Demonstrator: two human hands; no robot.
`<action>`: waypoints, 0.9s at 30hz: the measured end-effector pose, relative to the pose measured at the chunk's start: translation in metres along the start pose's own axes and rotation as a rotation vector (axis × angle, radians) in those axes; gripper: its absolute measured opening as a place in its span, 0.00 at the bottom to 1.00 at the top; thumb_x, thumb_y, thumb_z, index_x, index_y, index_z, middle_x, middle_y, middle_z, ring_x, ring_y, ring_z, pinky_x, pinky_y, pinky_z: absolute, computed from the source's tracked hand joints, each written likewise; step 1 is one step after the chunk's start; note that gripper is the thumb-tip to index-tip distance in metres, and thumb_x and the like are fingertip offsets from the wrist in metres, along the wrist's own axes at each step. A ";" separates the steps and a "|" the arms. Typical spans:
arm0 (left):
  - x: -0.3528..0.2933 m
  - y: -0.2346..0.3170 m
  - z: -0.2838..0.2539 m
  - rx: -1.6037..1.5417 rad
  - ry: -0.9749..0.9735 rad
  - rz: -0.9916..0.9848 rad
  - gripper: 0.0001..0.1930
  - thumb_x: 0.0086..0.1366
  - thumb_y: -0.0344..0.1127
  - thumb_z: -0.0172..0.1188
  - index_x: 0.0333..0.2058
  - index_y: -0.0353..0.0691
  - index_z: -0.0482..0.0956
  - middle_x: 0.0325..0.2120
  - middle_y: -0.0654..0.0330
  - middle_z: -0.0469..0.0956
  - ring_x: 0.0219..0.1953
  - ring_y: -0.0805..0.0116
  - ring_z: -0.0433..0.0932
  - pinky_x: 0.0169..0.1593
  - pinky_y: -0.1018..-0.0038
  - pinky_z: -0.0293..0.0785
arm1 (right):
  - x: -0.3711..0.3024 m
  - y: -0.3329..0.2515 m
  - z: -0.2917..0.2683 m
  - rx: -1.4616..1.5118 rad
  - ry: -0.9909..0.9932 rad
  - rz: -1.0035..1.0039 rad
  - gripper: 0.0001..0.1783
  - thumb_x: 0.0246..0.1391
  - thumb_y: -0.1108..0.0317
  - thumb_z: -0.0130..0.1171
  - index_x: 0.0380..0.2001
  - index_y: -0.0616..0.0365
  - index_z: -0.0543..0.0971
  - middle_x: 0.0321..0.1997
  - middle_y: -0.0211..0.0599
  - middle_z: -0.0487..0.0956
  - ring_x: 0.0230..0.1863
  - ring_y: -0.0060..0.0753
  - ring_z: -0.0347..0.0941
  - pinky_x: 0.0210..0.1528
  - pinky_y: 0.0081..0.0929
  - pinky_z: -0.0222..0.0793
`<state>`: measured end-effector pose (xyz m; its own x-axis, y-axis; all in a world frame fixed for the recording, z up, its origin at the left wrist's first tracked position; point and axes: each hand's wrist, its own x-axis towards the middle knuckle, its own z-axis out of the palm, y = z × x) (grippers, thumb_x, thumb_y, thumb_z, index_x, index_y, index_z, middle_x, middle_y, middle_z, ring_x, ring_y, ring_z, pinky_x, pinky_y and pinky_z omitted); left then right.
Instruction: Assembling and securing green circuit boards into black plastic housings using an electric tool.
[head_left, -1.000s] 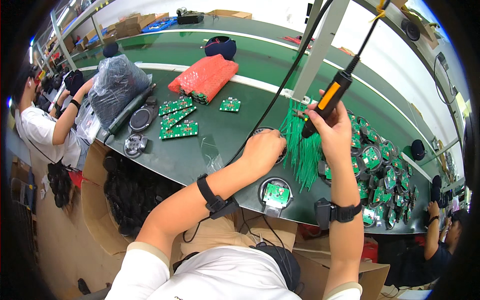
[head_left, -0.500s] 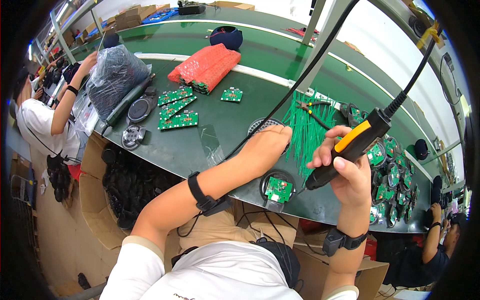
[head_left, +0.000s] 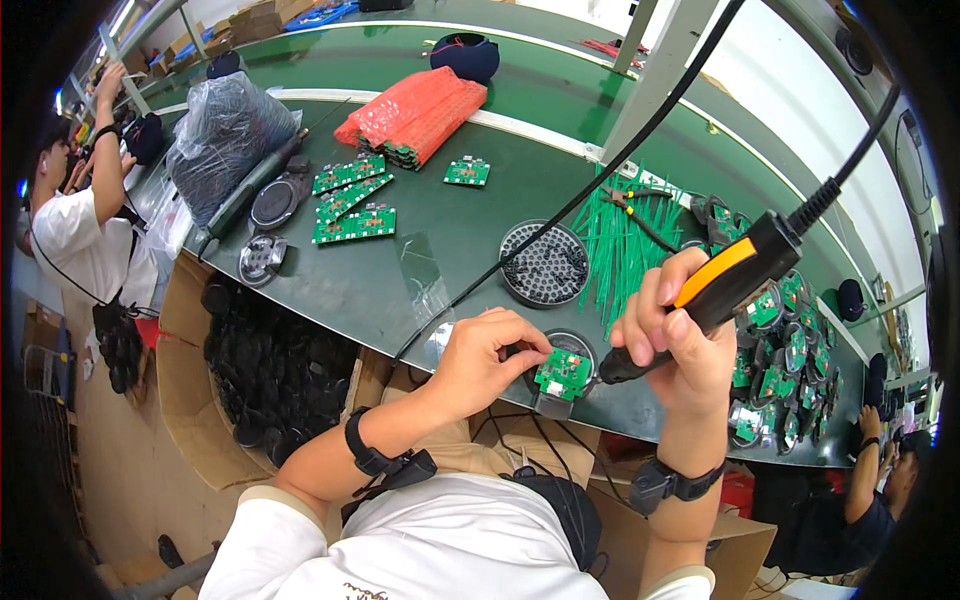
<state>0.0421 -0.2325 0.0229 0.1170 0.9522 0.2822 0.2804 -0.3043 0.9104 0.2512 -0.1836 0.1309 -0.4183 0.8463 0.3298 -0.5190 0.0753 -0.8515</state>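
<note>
My right hand [head_left: 683,345] is wrapped round a black and yellow electric screwdriver [head_left: 715,285], tilted down to the left. Its tip is beside a small green circuit board [head_left: 564,374], which sits on a round black housing [head_left: 584,346] near the table's front edge. My left hand [head_left: 492,360] has its thumb and fingers pinched together at the board's left side. What they hold, if anything, is too small to make out. Beyond the board is a round dish [head_left: 545,264] of small black parts, perhaps screws.
Green cable ties [head_left: 612,245] and pliers [head_left: 640,215] lie right of the dish. Assembled units [head_left: 785,360] are heaped at right. Loose boards [head_left: 355,225] and a red bubble-wrap pack [head_left: 415,110] lie at left. A black cable [head_left: 590,205] crosses the view. A co-worker [head_left: 85,220] is at far left.
My left hand has moved from over the dish back toward me, to the circuit board, uncovering the dish. The screwdriver in my right hand has come slightly lower, its tip closer to the board.
</note>
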 end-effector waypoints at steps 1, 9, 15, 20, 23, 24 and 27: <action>0.000 -0.001 0.001 -0.001 0.011 0.015 0.08 0.60 0.26 0.75 0.38 0.40 0.91 0.32 0.60 0.87 0.34 0.68 0.82 0.36 0.73 0.76 | -0.001 0.002 0.003 -0.022 0.030 -0.028 0.19 0.60 0.68 0.73 0.48 0.61 0.75 0.27 0.32 0.75 0.24 0.26 0.74 0.32 0.30 0.77; -0.004 -0.003 0.003 -0.003 0.053 0.050 0.09 0.57 0.26 0.77 0.38 0.42 0.91 0.29 0.63 0.87 0.34 0.69 0.81 0.35 0.72 0.74 | 0.003 0.029 0.029 -0.127 0.208 -0.236 0.15 0.62 0.79 0.71 0.47 0.63 0.76 0.31 0.34 0.77 0.20 0.23 0.71 0.22 0.21 0.64; -0.003 -0.007 0.004 0.037 0.073 0.152 0.10 0.55 0.27 0.79 0.36 0.41 0.91 0.29 0.61 0.87 0.33 0.64 0.82 0.34 0.69 0.75 | 0.005 0.036 0.038 -0.102 0.220 -0.237 0.15 0.61 0.79 0.72 0.46 0.63 0.77 0.32 0.34 0.78 0.21 0.22 0.71 0.23 0.21 0.65; -0.004 -0.005 0.004 0.050 0.074 0.124 0.10 0.54 0.28 0.80 0.36 0.41 0.90 0.30 0.61 0.87 0.33 0.63 0.81 0.33 0.69 0.75 | 0.003 0.040 0.039 -0.119 0.226 -0.242 0.15 0.61 0.80 0.72 0.46 0.62 0.77 0.32 0.34 0.78 0.21 0.21 0.71 0.23 0.21 0.66; -0.004 -0.004 0.006 0.040 0.097 0.104 0.10 0.54 0.28 0.80 0.35 0.41 0.90 0.29 0.61 0.87 0.33 0.64 0.81 0.33 0.69 0.75 | 0.003 0.041 0.040 -0.125 0.249 -0.255 0.15 0.61 0.80 0.72 0.46 0.62 0.76 0.32 0.34 0.78 0.21 0.21 0.71 0.23 0.21 0.66; -0.004 -0.004 0.007 0.031 0.106 0.096 0.10 0.54 0.28 0.80 0.35 0.41 0.90 0.29 0.61 0.87 0.33 0.64 0.81 0.33 0.69 0.75 | 0.002 0.041 0.040 -0.135 0.245 -0.260 0.15 0.61 0.80 0.72 0.46 0.62 0.76 0.32 0.34 0.78 0.21 0.21 0.71 0.23 0.21 0.66; -0.005 -0.005 0.008 0.030 0.097 0.081 0.12 0.53 0.29 0.81 0.37 0.41 0.90 0.31 0.62 0.87 0.35 0.63 0.83 0.34 0.69 0.76 | 0.002 0.041 0.039 -0.145 0.255 -0.276 0.15 0.61 0.80 0.72 0.47 0.62 0.77 0.32 0.33 0.78 0.21 0.21 0.72 0.23 0.20 0.66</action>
<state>0.0479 -0.2357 0.0148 0.0486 0.9221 0.3839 0.3020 -0.3799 0.8743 0.2003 -0.1988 0.1127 -0.0698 0.8864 0.4576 -0.4672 0.3763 -0.8001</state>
